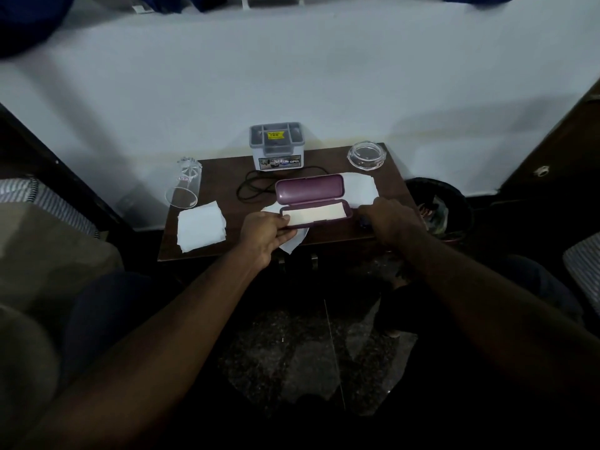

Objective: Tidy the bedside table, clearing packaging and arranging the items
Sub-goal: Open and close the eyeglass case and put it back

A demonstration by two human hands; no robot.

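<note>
A purple spectacle case lies open in the middle of the small brown bedside table, its pale lining facing up. White paper lies under and behind the case. My left hand grips the case's left front corner with thumb and fingers. My right hand rests at the case's right end, fingers curled down onto the table; what it holds is hidden. A folded white tissue lies at the front left. A black cord coils behind the case.
A clear glass lies tipped at the table's left rear corner. A grey organiser box stands at the back, a clear glass dish at the back right. A dark waste bin sits right of the table. White wall behind.
</note>
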